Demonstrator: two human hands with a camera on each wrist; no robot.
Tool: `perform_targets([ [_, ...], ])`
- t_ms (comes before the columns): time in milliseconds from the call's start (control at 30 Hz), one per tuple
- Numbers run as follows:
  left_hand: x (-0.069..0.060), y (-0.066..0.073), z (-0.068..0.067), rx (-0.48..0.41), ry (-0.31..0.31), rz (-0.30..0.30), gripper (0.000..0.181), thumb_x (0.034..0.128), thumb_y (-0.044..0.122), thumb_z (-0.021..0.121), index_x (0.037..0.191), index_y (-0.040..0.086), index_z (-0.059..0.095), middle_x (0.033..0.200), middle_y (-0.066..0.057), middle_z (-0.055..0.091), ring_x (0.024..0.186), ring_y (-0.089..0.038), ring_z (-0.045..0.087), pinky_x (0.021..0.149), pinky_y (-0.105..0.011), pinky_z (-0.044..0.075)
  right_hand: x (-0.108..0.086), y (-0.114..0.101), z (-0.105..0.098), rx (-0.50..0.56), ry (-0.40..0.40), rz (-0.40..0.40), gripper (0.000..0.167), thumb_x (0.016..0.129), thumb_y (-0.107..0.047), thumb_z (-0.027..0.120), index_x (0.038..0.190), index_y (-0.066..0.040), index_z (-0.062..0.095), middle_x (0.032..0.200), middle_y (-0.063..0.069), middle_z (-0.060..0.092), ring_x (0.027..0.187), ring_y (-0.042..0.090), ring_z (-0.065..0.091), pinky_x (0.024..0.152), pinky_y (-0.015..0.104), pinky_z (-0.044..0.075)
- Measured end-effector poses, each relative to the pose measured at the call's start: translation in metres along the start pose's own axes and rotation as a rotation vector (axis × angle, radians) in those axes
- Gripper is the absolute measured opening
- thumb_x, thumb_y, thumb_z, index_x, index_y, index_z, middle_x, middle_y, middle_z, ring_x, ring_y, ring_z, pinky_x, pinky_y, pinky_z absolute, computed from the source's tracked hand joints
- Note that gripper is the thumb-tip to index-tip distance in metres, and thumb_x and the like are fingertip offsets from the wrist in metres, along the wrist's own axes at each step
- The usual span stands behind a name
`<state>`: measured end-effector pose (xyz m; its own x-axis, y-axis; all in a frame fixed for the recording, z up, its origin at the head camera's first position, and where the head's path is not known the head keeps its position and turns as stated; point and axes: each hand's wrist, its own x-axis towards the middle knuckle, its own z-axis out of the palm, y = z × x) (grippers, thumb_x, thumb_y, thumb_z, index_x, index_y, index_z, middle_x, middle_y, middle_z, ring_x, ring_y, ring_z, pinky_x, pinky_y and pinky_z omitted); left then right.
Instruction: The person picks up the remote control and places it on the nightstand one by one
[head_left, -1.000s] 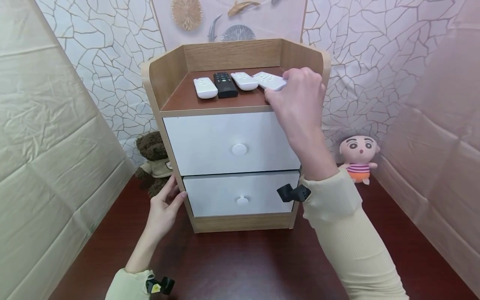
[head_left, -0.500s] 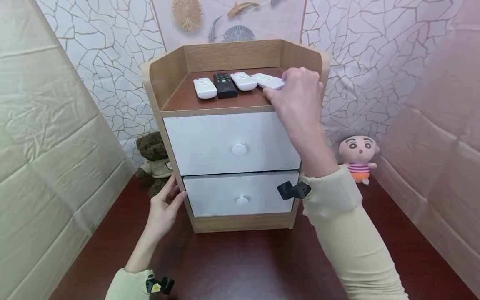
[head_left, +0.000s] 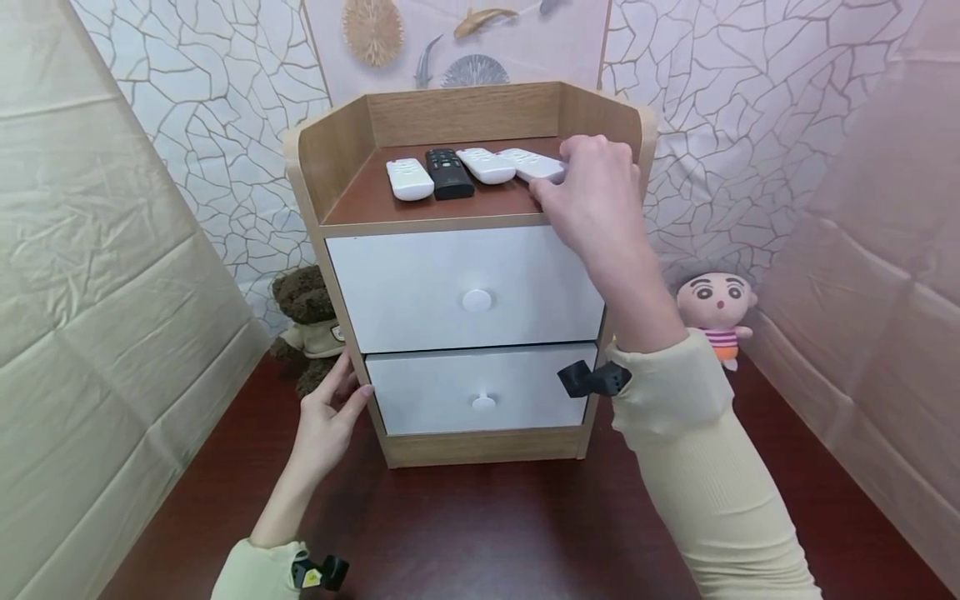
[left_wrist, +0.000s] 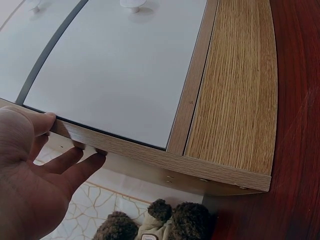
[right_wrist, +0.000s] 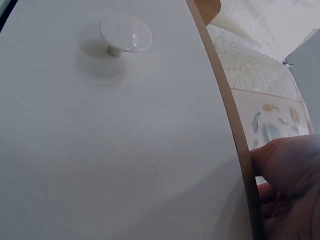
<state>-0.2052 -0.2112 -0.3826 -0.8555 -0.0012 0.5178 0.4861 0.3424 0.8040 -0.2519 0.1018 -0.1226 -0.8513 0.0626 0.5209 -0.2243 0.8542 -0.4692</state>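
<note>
In the head view a small drawer cabinet of light wood has two white drawer fronts, both closed. My left hand holds its left front edge, the thumb at the front and the fingers along the side, as the left wrist view confirms. Up on the brown top, my right hand pinches the near right end of a white remote control. The hand hides part of that remote. To its left lie another white remote, a black remote and a third white remote.
Raised wooden walls border the cabinet top at the back and sides. A brown teddy bear sits behind the left side; a plush doll sits at the right. The dark red table extends in front.
The white remote at the right has turned slightly and sits a little lower and further left in the right hand's grip. The left hand keeps its place.
</note>
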Motion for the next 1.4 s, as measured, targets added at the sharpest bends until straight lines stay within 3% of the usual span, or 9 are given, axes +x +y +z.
perform_targets([
  [100,0.000,0.000,0.000,0.001,0.001,0.001,0.065,0.1002,-0.003,0.063,0.158,-0.002,0.033,0.144,-0.027,0.054,0.127,-0.040,0.055,0.088,-0.012,0.049,0.003,-0.001,0.001,-0.021,-0.019,-0.004,0.052,0.098,-0.020,0.063,0.145,0.001,0.057,0.141,0.017,0.061,0.129,0.037,0.055,0.106,0.048,0.044],
  [400,0.000,0.001,0.001,-0.001,0.005,0.002,0.065,0.0998,-0.004,0.063,0.158,-0.001,0.033,0.143,-0.027,0.054,0.126,-0.041,0.056,0.088,-0.011,0.049,0.011,-0.004,0.001,-0.075,-0.031,-0.036,0.040,0.097,-0.018,0.062,0.131,0.004,0.067,0.129,0.021,0.066,0.116,0.038,0.061,0.094,0.050,0.050],
  [500,0.000,0.001,0.001,0.002,0.002,0.000,0.065,0.1000,-0.004,0.063,0.158,-0.002,0.033,0.143,-0.027,0.054,0.126,-0.041,0.056,0.088,-0.011,0.049,0.014,-0.004,0.001,-0.084,-0.048,-0.031,0.024,0.096,-0.015,0.060,0.108,0.002,0.072,0.113,0.019,0.067,0.101,0.036,0.060,0.082,0.047,0.051],
  [567,0.000,0.001,0.000,0.005,0.002,-0.003,0.065,0.1000,-0.003,0.063,0.158,-0.002,0.033,0.142,-0.027,0.055,0.126,-0.040,0.056,0.087,-0.011,0.049,0.015,-0.005,0.001,-0.084,-0.060,-0.022,0.016,0.095,-0.013,0.058,0.093,0.000,0.067,0.102,0.017,0.063,0.094,0.034,0.058,0.075,0.044,0.048],
  [700,0.000,0.001,0.000,0.007,0.002,-0.007,0.065,0.1002,-0.003,0.063,0.158,-0.002,0.033,0.140,-0.028,0.056,0.126,-0.040,0.056,0.087,-0.011,0.049,0.019,-0.005,0.001,-0.083,-0.073,-0.013,0.017,0.092,-0.009,0.054,0.077,-0.004,0.052,0.092,0.014,0.054,0.087,0.032,0.053,0.068,0.041,0.043],
  [933,0.000,0.001,0.000,-0.004,0.004,-0.008,0.065,0.1005,-0.003,0.063,0.158,-0.001,0.033,0.142,-0.026,0.055,0.126,-0.040,0.056,0.088,-0.012,0.049,0.026,-0.006,0.002,-0.084,-0.103,0.010,0.014,0.092,-0.010,0.053,0.081,-0.003,0.056,0.104,0.017,0.061,0.097,0.035,0.057,0.080,0.045,0.046],
  [1167,0.000,0.001,0.000,-0.003,0.005,-0.013,0.065,0.1005,-0.003,0.063,0.159,0.001,0.034,0.140,-0.027,0.057,0.126,-0.040,0.056,0.088,-0.012,0.049,0.034,-0.005,0.004,-0.084,-0.145,0.023,0.017,0.092,-0.009,0.054,0.076,-0.005,0.050,0.096,0.013,0.052,0.095,0.032,0.050,0.081,0.043,0.043],
  [1400,0.000,0.001,0.001,-0.012,0.002,-0.022,0.065,0.1005,-0.003,0.062,0.158,-0.001,0.032,0.145,-0.026,0.053,0.127,-0.038,0.054,0.089,-0.012,0.049,0.037,-0.004,0.005,-0.088,-0.153,0.006,0.017,0.093,-0.009,0.055,0.077,-0.004,0.054,0.095,0.014,0.054,0.096,0.032,0.051,0.082,0.043,0.045],
])
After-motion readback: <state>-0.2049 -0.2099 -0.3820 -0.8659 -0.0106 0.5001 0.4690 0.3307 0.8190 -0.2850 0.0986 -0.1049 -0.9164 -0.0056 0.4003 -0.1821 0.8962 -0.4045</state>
